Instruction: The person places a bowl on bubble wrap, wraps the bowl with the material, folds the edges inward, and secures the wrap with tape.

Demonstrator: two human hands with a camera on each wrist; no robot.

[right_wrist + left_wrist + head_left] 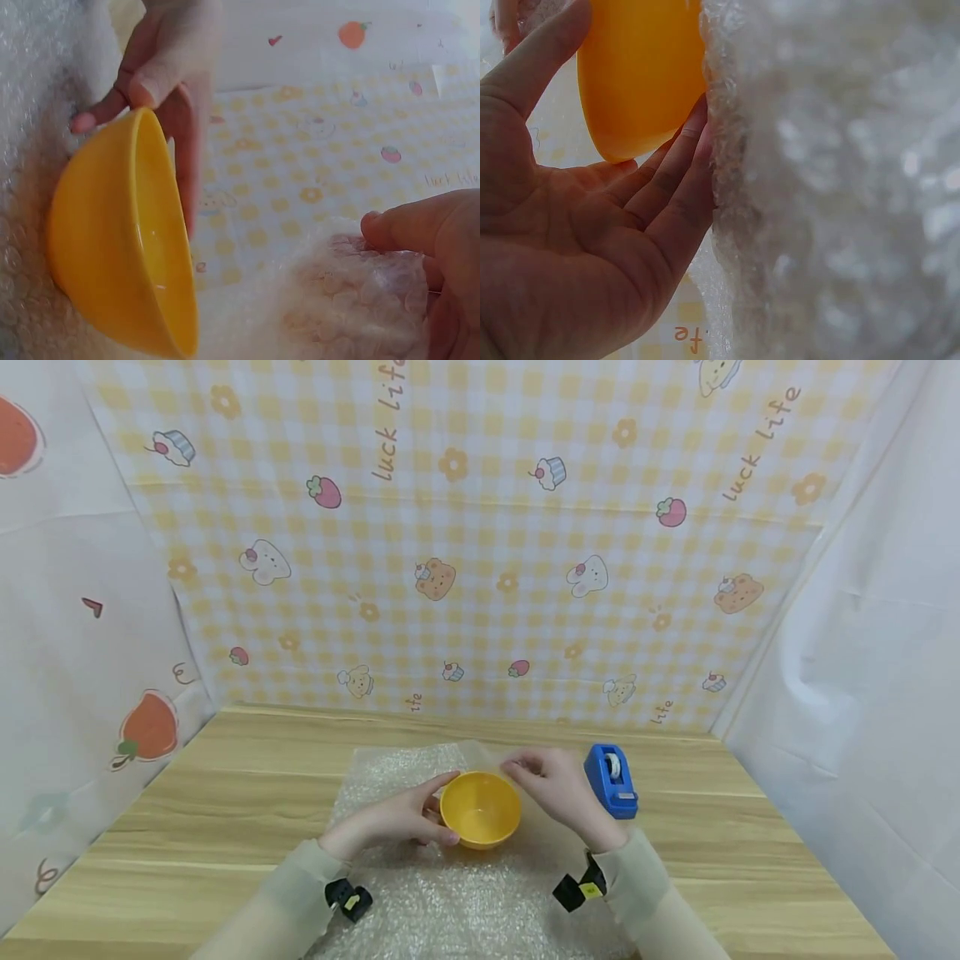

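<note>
A yellow bowl (480, 810) sits upright on a sheet of bubble wrap (450, 902). My left hand (416, 814) holds the bowl from its left side, thumb near the rim and fingers round the outer wall; the left wrist view shows those fingers curving under the bowl (641, 75). Just right of the bowl, my right hand (555, 789) pinches an edge of the bubble wrap. In the right wrist view, the wrap (352, 292) is lifted between the thumb and fingers of the right hand (442, 247).
A blue tape dispenser (611, 781) with a roll of tape stands right of the wrap on the wooden table (225, 827). Behind the table hangs a yellow checked cloth (480, 610). White cloth sides (847, 693) border the table left and right.
</note>
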